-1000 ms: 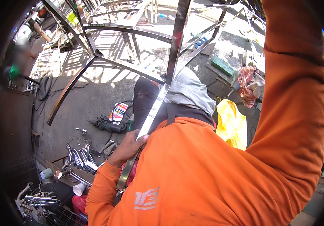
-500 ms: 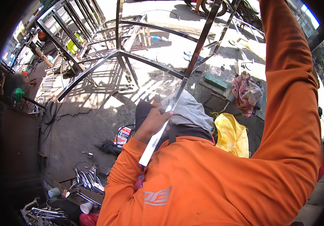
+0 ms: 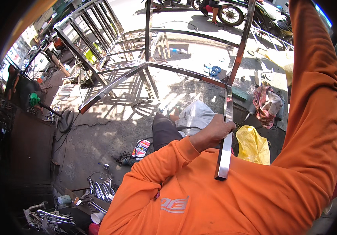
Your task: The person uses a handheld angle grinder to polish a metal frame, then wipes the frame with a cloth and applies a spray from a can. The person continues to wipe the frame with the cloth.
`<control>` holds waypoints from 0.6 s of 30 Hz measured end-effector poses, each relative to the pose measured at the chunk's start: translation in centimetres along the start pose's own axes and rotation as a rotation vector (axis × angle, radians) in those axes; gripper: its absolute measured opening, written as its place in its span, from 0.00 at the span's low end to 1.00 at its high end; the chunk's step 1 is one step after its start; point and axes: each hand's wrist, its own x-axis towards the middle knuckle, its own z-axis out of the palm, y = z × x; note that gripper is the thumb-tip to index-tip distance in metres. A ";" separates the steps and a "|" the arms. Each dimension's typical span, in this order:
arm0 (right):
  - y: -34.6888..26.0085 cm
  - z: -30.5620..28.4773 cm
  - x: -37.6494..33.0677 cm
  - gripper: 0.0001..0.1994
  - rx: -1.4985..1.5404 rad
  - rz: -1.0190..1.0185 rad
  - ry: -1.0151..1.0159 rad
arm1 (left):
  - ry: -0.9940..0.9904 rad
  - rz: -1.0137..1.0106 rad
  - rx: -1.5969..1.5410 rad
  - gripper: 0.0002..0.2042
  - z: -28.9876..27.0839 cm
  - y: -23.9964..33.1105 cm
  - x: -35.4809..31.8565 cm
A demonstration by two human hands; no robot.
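Note:
A shiny square-tube metal frame [image 3: 184, 73] stands tilted in front of me, its curved crossbars joined to long legs. My left hand [image 3: 214, 131] is closed around the lower part of the nearest leg. Below the fist, the leg's free end [image 3: 224, 162] comes close to the front of my orange shirt. My right arm reaches up along the right side, and its hand is beyond the upper edge. A grey cloth [image 3: 195, 117] lies over my lap just beyond the left hand.
Another metal frame [image 3: 86, 35] stands far left. A yellow sack [image 3: 253, 145] and a stained cloth [image 3: 268, 105] lie to the right. Metal pieces and tools [image 3: 101, 188] crowd the lower left, near a white cup [image 3: 97, 217]. A person crouches by a motorcycle wheel [image 3: 231, 15] at the back.
My left hand and the leg's free end have moved right across my body, and the hand's grip has turned. The whole view has also shifted, with the surroundings now farther right and lower.

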 end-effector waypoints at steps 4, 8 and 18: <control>-2.8 -0.1 3.5 0.15 -0.086 -0.038 0.030 | -0.076 -0.065 -0.099 0.06 3.3 -2.7 1.5; -2.8 -0.9 4.6 0.16 -0.161 -0.003 0.040 | -0.161 -0.086 -0.187 0.06 6.9 -6.2 3.5; 0.3 -4.8 2.8 0.17 -0.277 0.125 0.072 | -0.166 -0.196 -0.248 0.14 12.7 -13.0 5.1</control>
